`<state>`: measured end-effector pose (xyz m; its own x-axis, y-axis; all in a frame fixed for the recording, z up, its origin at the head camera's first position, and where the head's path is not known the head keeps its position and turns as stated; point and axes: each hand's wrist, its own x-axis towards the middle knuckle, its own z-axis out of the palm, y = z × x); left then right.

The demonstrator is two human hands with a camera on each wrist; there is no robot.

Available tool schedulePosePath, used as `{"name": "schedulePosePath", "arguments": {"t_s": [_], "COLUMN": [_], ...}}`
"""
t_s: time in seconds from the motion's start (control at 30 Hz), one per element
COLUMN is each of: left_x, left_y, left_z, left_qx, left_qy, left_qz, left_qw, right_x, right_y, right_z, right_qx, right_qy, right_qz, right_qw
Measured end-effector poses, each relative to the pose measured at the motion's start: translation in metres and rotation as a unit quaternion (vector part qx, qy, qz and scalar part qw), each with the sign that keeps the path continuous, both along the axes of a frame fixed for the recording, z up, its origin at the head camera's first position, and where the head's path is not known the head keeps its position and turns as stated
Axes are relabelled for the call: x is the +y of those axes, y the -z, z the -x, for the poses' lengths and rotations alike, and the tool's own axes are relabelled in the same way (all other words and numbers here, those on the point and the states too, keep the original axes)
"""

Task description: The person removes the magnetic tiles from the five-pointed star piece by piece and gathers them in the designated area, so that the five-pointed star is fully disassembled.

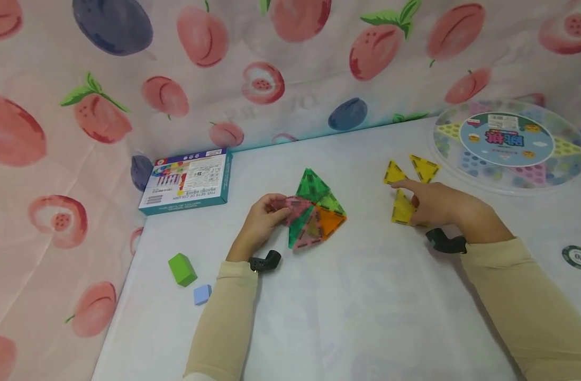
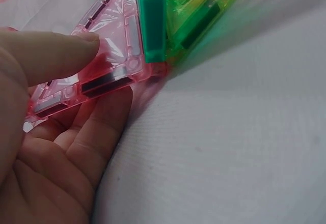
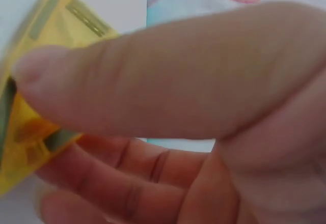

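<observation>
From my position, the left hand (image 1: 263,221) pinches a pink tile (image 2: 114,43), one of the joined tiles (image 1: 318,212) over the table (image 1: 357,317), and the right hand (image 1: 438,205), to their right and well apart, is clamped on a yellow tile (image 1: 402,208). Caution: lifting or twisting the pink tile could part the joined tiles, since force on one piece would load its edge joints unevenly, and a careless sweep of the right hand could scatter the two loose yellow tiles (image 1: 424,169) just beyond it. The joined tiles are translucent triangles in green, pink and orange, with dark bars along their edges.
</observation>
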<state>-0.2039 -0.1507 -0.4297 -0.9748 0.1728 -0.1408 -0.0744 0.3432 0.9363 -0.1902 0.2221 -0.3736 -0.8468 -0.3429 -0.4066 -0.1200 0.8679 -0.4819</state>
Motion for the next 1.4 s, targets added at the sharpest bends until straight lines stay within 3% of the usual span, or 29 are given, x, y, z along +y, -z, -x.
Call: {"name": "schedulePosePath", "arguments": {"t_s": [0.23,0.43,0.63,1.03,1.23,1.4], "left_x": [-0.002,-0.003,-0.002,-0.001,0.001,0.001], "left_y": [0.000,0.000,0.000,-0.001,-0.001,-0.001], "left_z": [-0.001,-0.001,0.000,0.000,0.000,-0.001], "left_qx": [0.005,0.006,0.003,-0.001,-0.001,0.003], "left_qy": [0.000,0.002,0.004,0.006,0.008,0.007], "left_qz": [-0.007,-0.013,-0.015,-0.016,-0.025,-0.032], "left_qw": [1.0000,0.9999,0.9999,0.9999,0.9997,0.9995], "right_x": [0.011,0.011,0.007,0.005,0.010,-0.007], "right_y": [-0.003,-0.003,0.001,0.001,-0.017,-0.021], "right_z": [0.005,0.009,0.010,0.007,0.001,-0.002], "right_qx": [-0.011,0.044,0.045,0.070,0.053,0.095], "right_qy": [0.015,0.033,0.023,0.008,0.050,0.022], "right_qz": [-0.019,-0.013,0.007,-0.038,0.007,0.070], "right_qw": [1.000,0.998,0.999,0.997,0.997,0.993]}}
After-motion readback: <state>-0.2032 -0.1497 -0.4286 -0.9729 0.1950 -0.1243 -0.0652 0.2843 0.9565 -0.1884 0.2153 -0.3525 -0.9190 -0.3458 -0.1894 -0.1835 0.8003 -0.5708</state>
